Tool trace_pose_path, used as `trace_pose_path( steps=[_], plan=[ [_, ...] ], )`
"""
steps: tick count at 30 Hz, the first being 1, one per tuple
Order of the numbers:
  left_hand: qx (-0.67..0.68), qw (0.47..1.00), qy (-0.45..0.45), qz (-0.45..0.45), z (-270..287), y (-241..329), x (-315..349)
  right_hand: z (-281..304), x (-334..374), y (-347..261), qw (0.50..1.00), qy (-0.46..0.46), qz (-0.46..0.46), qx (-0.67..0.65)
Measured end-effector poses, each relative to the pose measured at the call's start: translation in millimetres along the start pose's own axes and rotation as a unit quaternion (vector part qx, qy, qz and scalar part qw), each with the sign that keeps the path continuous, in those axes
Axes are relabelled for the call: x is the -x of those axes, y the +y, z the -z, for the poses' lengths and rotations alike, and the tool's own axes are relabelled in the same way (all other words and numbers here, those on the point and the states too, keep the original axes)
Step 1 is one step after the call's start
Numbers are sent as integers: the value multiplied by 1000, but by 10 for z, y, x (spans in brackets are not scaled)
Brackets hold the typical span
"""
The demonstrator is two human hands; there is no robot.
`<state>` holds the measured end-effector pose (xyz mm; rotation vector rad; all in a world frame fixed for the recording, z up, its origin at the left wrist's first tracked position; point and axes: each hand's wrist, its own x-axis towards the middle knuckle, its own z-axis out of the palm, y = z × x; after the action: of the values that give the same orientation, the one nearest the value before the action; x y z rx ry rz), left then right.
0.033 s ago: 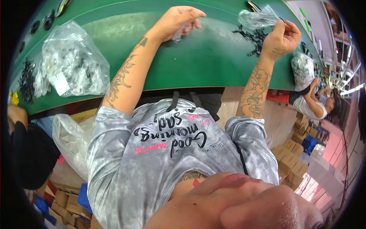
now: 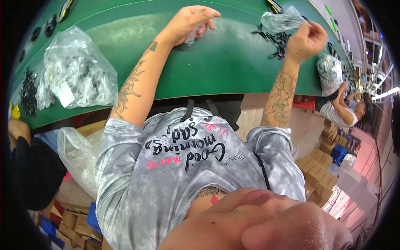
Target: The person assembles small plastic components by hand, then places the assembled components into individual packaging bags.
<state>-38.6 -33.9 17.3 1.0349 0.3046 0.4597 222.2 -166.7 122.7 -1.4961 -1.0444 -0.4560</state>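
Little changes, so both grips persist: on the tabletop (image 2: 216,73), a large clear bag (image 2: 75,41) holds crumpled whitish pieces (image 2: 93,85); beyond, well apart, your right hand (image 2: 307,41) seems to pinch a clear pouch (image 2: 280,21), contents unclear, beside black parts (image 2: 280,46), and your left hand (image 2: 186,26) curls round clear film (image 2: 191,39).

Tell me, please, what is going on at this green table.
A person's right grip seems to pinch one end of a clear plastic bag, near a loose pile of small black parts. The left grip is curled around a small piece of clear plastic over the green table. To the left lies a large clear bag full of small, plastic-looking items.
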Motion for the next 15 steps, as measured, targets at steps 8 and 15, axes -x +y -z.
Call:
trace_pose_path(
  steps=[8,15],
  plan=[
    [54,999,0,-7,58,-9,-57,408,-258,785,981,-67,-7,184],
    [82,996,8,-27,134,-26,-76,643,-484,1137,979,25,-3,204]
  ],
)
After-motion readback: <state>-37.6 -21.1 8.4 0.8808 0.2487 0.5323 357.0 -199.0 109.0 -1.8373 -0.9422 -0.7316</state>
